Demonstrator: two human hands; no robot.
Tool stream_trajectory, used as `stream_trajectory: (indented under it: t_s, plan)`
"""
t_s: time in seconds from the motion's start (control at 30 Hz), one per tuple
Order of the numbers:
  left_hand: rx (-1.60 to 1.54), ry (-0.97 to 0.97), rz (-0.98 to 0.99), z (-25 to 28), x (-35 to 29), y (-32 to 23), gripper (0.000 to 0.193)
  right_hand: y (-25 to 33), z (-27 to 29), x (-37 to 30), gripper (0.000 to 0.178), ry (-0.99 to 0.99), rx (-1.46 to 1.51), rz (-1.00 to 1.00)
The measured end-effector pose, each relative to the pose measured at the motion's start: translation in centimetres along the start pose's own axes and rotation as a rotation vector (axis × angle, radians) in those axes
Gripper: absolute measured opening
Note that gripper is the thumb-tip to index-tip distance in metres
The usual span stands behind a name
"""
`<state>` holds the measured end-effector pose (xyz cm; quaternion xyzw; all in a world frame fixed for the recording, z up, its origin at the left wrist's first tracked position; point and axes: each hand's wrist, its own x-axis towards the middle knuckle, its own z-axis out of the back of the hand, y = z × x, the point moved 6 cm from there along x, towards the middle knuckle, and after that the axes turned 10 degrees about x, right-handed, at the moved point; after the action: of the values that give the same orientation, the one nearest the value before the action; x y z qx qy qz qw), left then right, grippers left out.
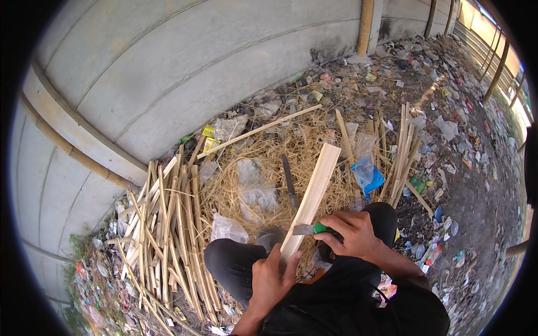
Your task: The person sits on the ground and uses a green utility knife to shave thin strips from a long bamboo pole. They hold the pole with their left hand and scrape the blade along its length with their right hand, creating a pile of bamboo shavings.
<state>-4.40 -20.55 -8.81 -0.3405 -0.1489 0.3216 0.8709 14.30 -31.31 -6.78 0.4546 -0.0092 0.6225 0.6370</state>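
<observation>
My left hand is closed round the near end of a split bamboo strip, which slants up and away to the right. In my right hand is a knife with a green handle. Its short blade lies across the strip's pale face, a little beyond my left hand. The handle is partly covered by my fingers. Past the strip, to its left, a long dark blade-like tool rests on the straw-like shavings.
A large pile of bamboo strips lies at my left, a smaller bundle at the right. A grey block sits among the shavings. Blue plastic and litter cover the ground. Behind stands a concrete wall with a bamboo post.
</observation>
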Motion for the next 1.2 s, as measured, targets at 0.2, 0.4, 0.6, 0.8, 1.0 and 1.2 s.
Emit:
stream_trajectory:
  t_s: [0.2,0.4,0.6,0.8,1.0,1.2]
  plan:
    - [0.124,-0.102,-0.075,0.2,0.3,-1.6,0.036,0.4,-0.3,0.4,0.030,-0.036,0.009,0.008]
    - [0.141,-0.091,-0.076,0.3,0.5,-1.7,0.037,0.4,0.0,0.7,0.030,-0.031,-0.030,0.008]
    - [0.154,-0.006,-0.024,0.0,-0.1,-0.6,0.039,-2.4,3.3,1.5,0.022,-0.312,-0.103,-0.101]
    - [0.108,0.066,-0.016,-0.7,-2.2,-0.2,0.037,-7.7,9.2,1.6,0.022,-0.465,-0.121,-0.330]
    - [0.120,0.042,0.003,-0.5,-0.6,0.8,0.033,-3.8,3.9,0.9,0.024,-0.262,0.066,-0.114]
    - [-0.072,0.079,-0.001,-0.4,0.5,0.0,0.043,-1.5,1.1,0.7,0.028,-0.093,0.058,-0.034]
